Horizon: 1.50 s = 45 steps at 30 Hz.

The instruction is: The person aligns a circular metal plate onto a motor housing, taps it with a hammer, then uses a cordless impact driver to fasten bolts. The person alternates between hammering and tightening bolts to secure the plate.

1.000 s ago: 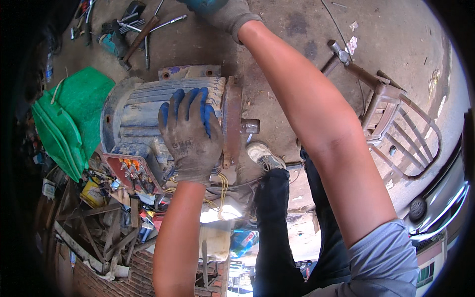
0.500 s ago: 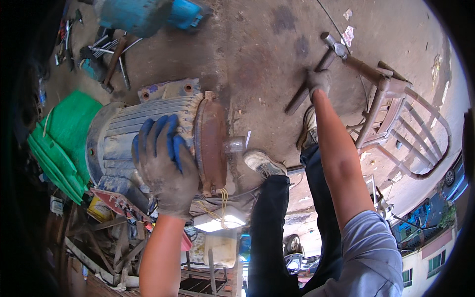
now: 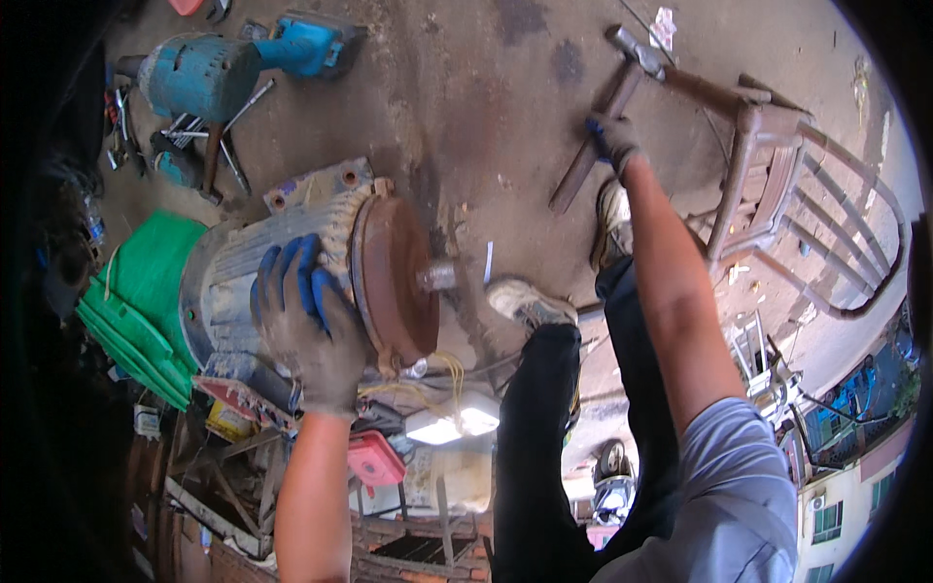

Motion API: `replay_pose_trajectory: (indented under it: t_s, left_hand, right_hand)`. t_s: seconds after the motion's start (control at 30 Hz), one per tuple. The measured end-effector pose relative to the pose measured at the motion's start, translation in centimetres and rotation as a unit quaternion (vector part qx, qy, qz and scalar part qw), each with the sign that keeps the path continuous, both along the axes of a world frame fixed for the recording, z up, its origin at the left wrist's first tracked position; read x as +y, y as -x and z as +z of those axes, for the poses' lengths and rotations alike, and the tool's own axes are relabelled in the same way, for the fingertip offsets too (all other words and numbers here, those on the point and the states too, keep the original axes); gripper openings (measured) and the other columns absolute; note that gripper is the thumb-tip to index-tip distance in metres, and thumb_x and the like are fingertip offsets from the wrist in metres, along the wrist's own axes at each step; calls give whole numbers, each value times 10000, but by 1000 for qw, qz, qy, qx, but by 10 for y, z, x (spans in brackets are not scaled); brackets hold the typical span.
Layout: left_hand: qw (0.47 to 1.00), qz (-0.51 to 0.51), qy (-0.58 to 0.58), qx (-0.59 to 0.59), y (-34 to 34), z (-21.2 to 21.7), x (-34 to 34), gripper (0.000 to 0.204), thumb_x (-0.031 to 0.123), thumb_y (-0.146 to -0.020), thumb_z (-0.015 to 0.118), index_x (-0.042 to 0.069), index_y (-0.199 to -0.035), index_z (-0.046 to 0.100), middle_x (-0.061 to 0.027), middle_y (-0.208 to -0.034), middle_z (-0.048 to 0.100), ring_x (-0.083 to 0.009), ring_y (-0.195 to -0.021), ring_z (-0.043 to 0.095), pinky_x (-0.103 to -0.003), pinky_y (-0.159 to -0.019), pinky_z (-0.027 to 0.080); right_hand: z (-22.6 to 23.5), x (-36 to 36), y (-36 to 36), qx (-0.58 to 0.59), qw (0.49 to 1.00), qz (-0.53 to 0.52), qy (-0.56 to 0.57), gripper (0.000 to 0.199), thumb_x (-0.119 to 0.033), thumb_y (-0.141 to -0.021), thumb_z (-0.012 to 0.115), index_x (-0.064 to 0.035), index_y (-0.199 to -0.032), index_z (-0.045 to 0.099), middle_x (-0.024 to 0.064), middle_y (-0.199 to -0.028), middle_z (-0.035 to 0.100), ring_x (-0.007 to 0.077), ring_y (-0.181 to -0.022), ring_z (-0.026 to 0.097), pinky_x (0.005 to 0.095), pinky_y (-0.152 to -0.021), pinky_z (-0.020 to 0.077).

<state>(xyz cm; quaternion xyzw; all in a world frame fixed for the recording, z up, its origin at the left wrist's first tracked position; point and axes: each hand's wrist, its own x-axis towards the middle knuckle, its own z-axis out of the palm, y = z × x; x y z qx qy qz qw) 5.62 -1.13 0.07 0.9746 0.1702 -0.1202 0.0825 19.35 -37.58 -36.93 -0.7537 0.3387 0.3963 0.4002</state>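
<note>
A large electric motor [image 3: 282,209] with a dusty finned housing lies at left centre. Its rusty end cover [image 3: 403,277] and bare shaft [image 3: 439,277] point right. Flat on the fins rests my gloved left hand [image 3: 316,340], fingers stretched and holding nothing. Out to the right, my gloved right hand [image 3: 612,144] wraps round the handle of a hammer [image 3: 573,183]. The hammer's metal head [image 3: 637,51] is at the far end, away from my body and well apart from the motor. Yellow wires [image 3: 452,374] hang beside the motor's near side.
A wooden chair [image 3: 763,180] lies right of the hammer. Green plastic sheeting [image 3: 151,282] is against the motor's left end. A blue power tool [image 3: 209,78] and several hand tools [image 3: 233,146] lie on the floor at far left. Near the motor is a red box [image 3: 374,457].
The view has shifted, bringing the blue power tool more fully into sight. My left hand stays on the motor. My right hand still grips the hammer, held slightly farther from my body in the picture.
</note>
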Motion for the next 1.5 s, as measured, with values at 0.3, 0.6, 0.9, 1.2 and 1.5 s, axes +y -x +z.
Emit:
replay_pose_trajectory:
  t_s: [0.3, 0.6, 0.9, 1.2, 1.5]
  left_hand:
    - [1000, 8, -17, -3, 8, 1, 3, 324, 190, -967, 570, 87, -1254, 678, -165, -1277, 653, -391, -1286, 547, -541, -1112, 381]
    - [998, 42, -31, 22, 7, -3, 0, 381, 241, -941, 597, 170, -1308, 670, -109, -1329, 649, -341, -1327, 537, -534, -1155, 335]
    - [999, 34, -35, 0, 7, -7, -2, 380, 236, -919, 613, 155, -1286, 674, -105, -1331, 651, -328, -1338, 531, -540, -1163, 319]
    - [998, 51, -40, 0, 12, -12, 0, 369, 251, -925, 607, 176, -1277, 683, -97, -1331, 656, -306, -1344, 531, -528, -1163, 322]
    - [997, 43, -57, 1, 10, -12, -2, 383, 267, -923, 607, 170, -1286, 678, -97, -1325, 657, -297, -1337, 535, -527, -1161, 322]
  right_hand:
    - [242, 32, 85, 100, 881, -316, -338, 304, -125, -920, 728, 28, -1153, 606, 167, -933, 722, 258, -698, 709, 376, -606, 611]
    - [409, 76, 123, 221, 865, -335, -300, 204, -199, -969, 710, -49, -1061, 608, 39, -726, 604, 161, -534, 593, 308, -464, 502]
    - [376, 44, 150, 46, 895, -308, -319, 72, -117, -964, 655, -61, -983, 615, 56, -696, 609, 188, -527, 603, 331, -475, 487]
    - [421, 120, 141, 226, 919, -208, -248, 196, -174, -917, 706, -35, -1013, 608, 57, -716, 611, 157, -533, 595, 321, -467, 513]
    - [402, 92, 152, 78, 929, -242, -270, 143, -156, -966, 661, -75, -869, 595, 21, -685, 581, 126, -532, 573, 302, -457, 476]
